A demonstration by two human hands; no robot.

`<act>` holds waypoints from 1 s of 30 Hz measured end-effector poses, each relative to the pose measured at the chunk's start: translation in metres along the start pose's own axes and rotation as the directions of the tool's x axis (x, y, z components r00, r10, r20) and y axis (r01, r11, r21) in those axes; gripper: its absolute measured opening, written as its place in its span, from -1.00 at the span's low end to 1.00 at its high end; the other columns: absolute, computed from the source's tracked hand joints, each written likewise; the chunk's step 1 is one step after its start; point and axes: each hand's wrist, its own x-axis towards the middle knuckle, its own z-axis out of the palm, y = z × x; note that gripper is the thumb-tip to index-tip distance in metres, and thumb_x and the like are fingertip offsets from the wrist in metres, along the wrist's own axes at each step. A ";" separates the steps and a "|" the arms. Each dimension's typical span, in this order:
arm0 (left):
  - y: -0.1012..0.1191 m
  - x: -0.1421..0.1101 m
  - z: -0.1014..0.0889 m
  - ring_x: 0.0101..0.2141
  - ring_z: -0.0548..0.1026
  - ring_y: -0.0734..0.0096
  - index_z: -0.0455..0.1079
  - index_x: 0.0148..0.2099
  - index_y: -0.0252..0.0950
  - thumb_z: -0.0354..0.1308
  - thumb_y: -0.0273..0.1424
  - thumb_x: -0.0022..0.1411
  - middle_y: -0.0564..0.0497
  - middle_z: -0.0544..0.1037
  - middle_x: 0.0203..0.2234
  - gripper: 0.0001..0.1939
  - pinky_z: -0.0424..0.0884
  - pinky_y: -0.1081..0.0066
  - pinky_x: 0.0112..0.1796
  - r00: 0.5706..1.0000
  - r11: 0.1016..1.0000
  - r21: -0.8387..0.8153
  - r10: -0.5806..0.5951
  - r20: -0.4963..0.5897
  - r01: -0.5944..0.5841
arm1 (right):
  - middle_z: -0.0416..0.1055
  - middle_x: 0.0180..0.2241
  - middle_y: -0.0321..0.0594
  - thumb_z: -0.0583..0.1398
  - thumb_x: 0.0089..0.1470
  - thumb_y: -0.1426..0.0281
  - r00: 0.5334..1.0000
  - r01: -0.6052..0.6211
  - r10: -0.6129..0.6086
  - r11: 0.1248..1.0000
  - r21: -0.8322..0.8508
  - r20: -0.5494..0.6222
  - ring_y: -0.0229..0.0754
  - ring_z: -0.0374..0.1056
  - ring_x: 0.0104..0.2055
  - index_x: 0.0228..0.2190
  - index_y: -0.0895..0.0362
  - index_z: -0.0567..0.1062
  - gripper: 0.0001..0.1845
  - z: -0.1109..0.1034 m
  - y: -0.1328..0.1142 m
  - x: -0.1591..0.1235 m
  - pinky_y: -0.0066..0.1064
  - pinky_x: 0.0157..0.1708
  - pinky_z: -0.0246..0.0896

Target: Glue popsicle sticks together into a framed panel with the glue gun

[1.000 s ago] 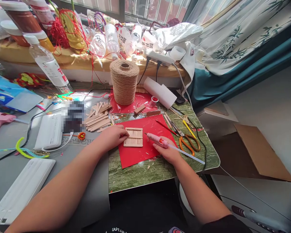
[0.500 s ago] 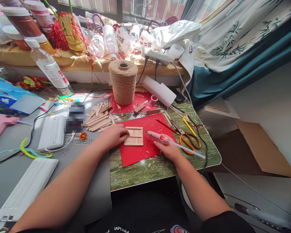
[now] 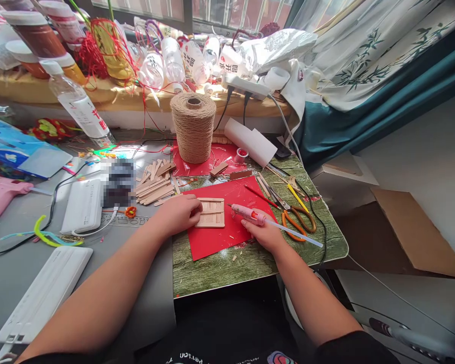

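A small panel of pale craft sticks (image 3: 213, 218) lies flat on a red sheet (image 3: 235, 235). At its left edge is my left hand (image 3: 184, 212), its fingers curled closed on the panel; the fingertips hide that corner. My right hand (image 3: 263, 232) is wrapped round a pink glue gun (image 3: 249, 214). A long clear glue stick (image 3: 301, 237) pokes out of the gun's back end. The nozzle points left, just short of the panel's right edge and apart from it.
Loose craft sticks (image 3: 155, 187) are piled behind my left hand. Scissors (image 3: 301, 217), orange-handled pliers (image 3: 292, 227) and a red pencil (image 3: 261, 196) lie to the right. A big twine spool (image 3: 193, 129) stands behind. A second pink glue gun (image 3: 3, 194) is far left.
My left hand has shifted slightly and now covers more of the panel's left side. My right hand and the glue gun have stayed almost still.
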 end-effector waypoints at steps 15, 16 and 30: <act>0.004 -0.005 -0.020 -0.40 0.45 0.35 0.41 -0.17 -0.16 0.11 -0.25 0.25 0.10 0.55 -0.38 -0.85 0.25 0.38 -0.40 0.963 0.901 -0.342 -0.260 0.068 0.267 | 0.59 0.07 -0.15 0.40 0.08 0.09 1.000 0.001 -0.001 0.999 0.054 0.000 0.22 0.40 0.24 0.07 0.01 0.61 -0.45 0.000 0.000 0.001 0.05 0.30 0.28; 0.005 -0.006 -0.023 -0.40 0.44 0.36 0.41 -0.17 -0.16 0.10 -0.25 0.25 0.10 0.55 -0.39 -0.84 0.26 0.38 -0.40 0.959 0.883 -0.378 -0.275 0.064 0.279 | 0.58 0.08 -0.14 0.40 0.08 0.08 1.000 0.007 -0.007 0.998 0.062 0.004 0.21 0.41 0.23 0.07 0.01 0.61 -0.45 0.000 0.000 0.001 0.05 0.30 0.27; 0.012 -0.003 -0.005 -0.41 0.53 0.31 0.29 -0.24 -0.17 0.15 -0.31 0.14 0.09 0.58 -0.43 -0.87 0.31 0.36 -0.43 0.909 0.835 -0.375 -0.320 0.265 0.403 | 0.62 0.02 -0.11 0.41 0.06 0.07 1.000 -0.012 0.012 0.998 0.058 -0.007 0.22 0.43 0.20 0.04 0.02 0.62 -0.45 -0.002 -0.002 0.001 0.07 0.27 0.30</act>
